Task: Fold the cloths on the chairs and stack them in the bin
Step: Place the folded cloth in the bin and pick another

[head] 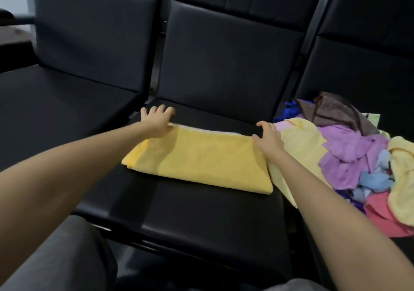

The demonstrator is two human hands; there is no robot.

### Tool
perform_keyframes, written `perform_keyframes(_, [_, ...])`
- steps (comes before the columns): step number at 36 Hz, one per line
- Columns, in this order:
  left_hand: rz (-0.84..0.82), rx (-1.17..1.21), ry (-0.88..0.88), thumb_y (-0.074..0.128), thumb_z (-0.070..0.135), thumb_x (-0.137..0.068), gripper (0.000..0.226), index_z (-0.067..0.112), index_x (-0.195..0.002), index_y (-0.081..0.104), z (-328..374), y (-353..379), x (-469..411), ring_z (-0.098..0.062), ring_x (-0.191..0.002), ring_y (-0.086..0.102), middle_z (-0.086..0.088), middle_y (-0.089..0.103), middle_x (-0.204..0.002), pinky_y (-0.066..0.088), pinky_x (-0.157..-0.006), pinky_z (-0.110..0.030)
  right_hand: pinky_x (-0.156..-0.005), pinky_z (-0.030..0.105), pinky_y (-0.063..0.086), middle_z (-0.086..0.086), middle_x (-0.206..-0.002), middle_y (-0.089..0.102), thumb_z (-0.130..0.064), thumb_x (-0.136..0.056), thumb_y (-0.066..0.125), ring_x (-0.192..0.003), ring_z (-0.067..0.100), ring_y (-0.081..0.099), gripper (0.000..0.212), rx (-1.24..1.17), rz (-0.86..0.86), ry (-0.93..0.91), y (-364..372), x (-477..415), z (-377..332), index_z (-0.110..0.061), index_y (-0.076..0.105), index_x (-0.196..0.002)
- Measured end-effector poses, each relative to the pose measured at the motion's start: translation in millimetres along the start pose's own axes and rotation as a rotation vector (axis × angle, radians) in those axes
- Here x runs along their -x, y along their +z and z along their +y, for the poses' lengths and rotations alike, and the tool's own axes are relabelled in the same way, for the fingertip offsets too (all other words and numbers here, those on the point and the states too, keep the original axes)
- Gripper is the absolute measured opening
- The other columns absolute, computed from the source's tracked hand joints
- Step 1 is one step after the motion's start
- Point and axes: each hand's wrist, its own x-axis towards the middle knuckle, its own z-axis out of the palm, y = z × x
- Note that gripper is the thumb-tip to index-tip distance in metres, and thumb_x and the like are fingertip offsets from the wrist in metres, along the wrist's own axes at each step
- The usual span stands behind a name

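Note:
A yellow cloth [199, 160], folded into a long rectangle, lies flat on the middle black chair seat [201, 221]. My left hand [158, 120] rests on its far left corner with fingers spread out straight. My right hand [268, 138] presses on its far right corner, fingers bent slightly over the edge. A heap of unfolded cloths [358, 156] in purple, brown, blue, pink and pale yellow lies on the right chair seat, touching the folded cloth's right end. No bin is in view.
Three black padded chairs stand in a row; the left seat [56, 111] holds nothing. The chair backs [224, 55] rise just behind the cloth. My knees in grey trousers [56, 257] are at the bottom.

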Motion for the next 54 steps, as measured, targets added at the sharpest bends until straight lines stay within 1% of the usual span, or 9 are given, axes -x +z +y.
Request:
perform_keyframes(4, [0.105, 0.029, 0.176, 0.043, 0.029, -0.098, 0.057, 0.028, -0.15, 0.018, 16, 12, 9, -0.021, -0.145, 0.013, -0.002, 0.013, -0.159, 0.011, -0.114, -0.046, -0.111, 0.045, 0.024, 0.008, -0.153, 0.019, -0.024, -0.095, 0.05, -0.137, 0.03, 0.026, 0.057, 0.091, 0.006, -0.033, 18, 11, -11, -0.023, 0.025, -0.146])
perform_keyframes(9, [-0.244, 0.01, 0.507, 0.018, 0.044, -0.102, 0.047, 0.044, -0.149, 0.01, 37, 42, 31, -0.012, -0.147, -0.002, 0.008, 0.003, -0.16, -0.005, -0.116, -0.041, -0.108, 0.043, 0.023, 0.007, -0.149, 0.023, -0.02, -0.093, 0.048, -0.134, 0.028, 0.027, 0.061, 0.213, -0.052, -0.138, 38, 31, -15, -0.023, 0.021, -0.148])
perform_keyframes(22, [-0.251, 0.157, -0.326, 0.009, 0.044, -0.1, 0.054, 0.034, -0.151, -0.004, 62, 40, 45, -0.037, -0.144, -0.014, -0.006, -0.013, -0.159, -0.009, -0.111, -0.062, -0.107, 0.041, 0.025, 0.004, -0.145, 0.036, -0.016, -0.093, 0.044, -0.133, 0.025, 0.032, 0.051, 0.151, -0.099, -0.248, 63, 70, -39, -0.022, 0.036, -0.143])
perform_keyframes(28, [-0.429, 0.864, -0.473, 0.045, 0.043, -0.097, 0.072, 0.031, -0.152, 0.0, 81, 22, 56, -0.036, -0.145, 0.003, -0.008, -0.002, -0.16, 0.016, -0.116, -0.053, -0.112, 0.041, 0.02, 0.001, -0.152, 0.032, -0.018, -0.097, 0.04, -0.139, 0.024, 0.025, 0.055, 0.042, -0.262, -0.246, 74, 82, -35, -0.024, 0.024, -0.149])
perform_keyframes(34, [-0.497, 0.846, -0.257, 0.044, 0.027, -0.1, 0.05, 0.018, -0.147, 0.033, 60, -10, 89, -0.03, -0.136, 0.034, -0.009, 0.033, -0.149, 0.041, -0.1, -0.041, -0.115, 0.036, 0.024, 0.003, -0.154, 0.027, -0.018, -0.097, 0.052, -0.141, 0.019, 0.027, 0.059, -0.166, -0.25, -0.24, 65, 89, -15, -0.021, 0.024, -0.149])
perform_keyframes(38, [-0.208, 1.039, -0.185, 0.051, 0.01, -0.096, 0.016, 0.009, -0.106, 0.063, 21, 9, 101, -0.017, -0.08, 0.066, -0.01, 0.066, -0.096, 0.055, -0.061, -0.023, -0.116, 0.033, 0.019, 0.001, -0.158, 0.009, -0.02, -0.094, 0.058, -0.143, 0.017, 0.018, 0.075, -0.241, -0.425, -0.257, 51, 92, -2, -0.024, 0.01, -0.151])
perform_keyframes(43, [0.048, 0.548, 0.095, 0.051, 0.008, -0.092, 0.024, 0.02, -0.107, 0.065, 7, 34, 105, -0.013, -0.093, 0.056, 0.002, 0.057, -0.114, 0.047, -0.079, -0.027, -0.114, 0.033, 0.019, 0.004, -0.158, 0.002, -0.018, -0.087, 0.067, -0.143, 0.021, 0.015, 0.092, -0.106, -0.529, -0.292, 46, 98, -4, -0.025, 0.0, -0.15])
perform_keyframes(50, [-0.151, 0.448, 0.155, 0.035, -0.01, -0.088, 0.057, 0.026, -0.128, 0.056, 13, 23, 104, -0.018, -0.107, 0.049, -0.005, 0.046, -0.134, 0.043, -0.086, -0.026, -0.115, 0.035, 0.018, 0.002, -0.155, -0.003, -0.013, -0.089, 0.063, -0.142, 0.022, 0.014, 0.086, -0.125, -0.571, -0.298, 40, 102, -5, -0.029, 0.002, -0.148])
perform_keyframes(54, [-0.332, 0.434, 0.276, 0.046, -0.002, -0.091, 0.058, 0.033, -0.137, 0.046, 4, 18, 105, -0.017, -0.137, 0.031, 0.006, 0.027, -0.152, 0.031, -0.112, -0.034, -0.112, 0.028, 0.016, 0.002, -0.153, 0.0, -0.012, -0.096, 0.051, -0.141, 0.022, 0.015, 0.061, -0.182, -0.539, -0.336, 39, 104, -3, -0.032, 0.017, -0.143])
